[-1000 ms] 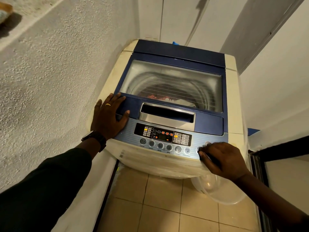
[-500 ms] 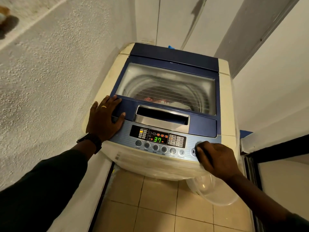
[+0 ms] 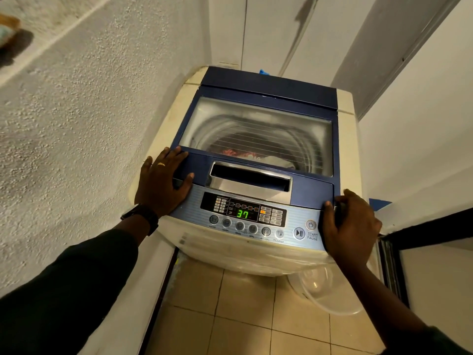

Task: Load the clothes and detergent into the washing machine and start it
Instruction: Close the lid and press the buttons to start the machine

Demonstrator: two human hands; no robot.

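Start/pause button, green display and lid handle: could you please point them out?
start/pause button (image 3: 299, 233), head view, its round face.
green display (image 3: 242, 214), head view, the lit digits.
lid handle (image 3: 250, 176), head view, its dark recess.

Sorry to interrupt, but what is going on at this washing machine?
A person stands at a top-loading washing machine with its lid closed and clothes visible through the window. The left hand lies flat on the lid's front left corner; the right hand rests at the right end of the control panel, beside the start/pause button. The display reads 37.
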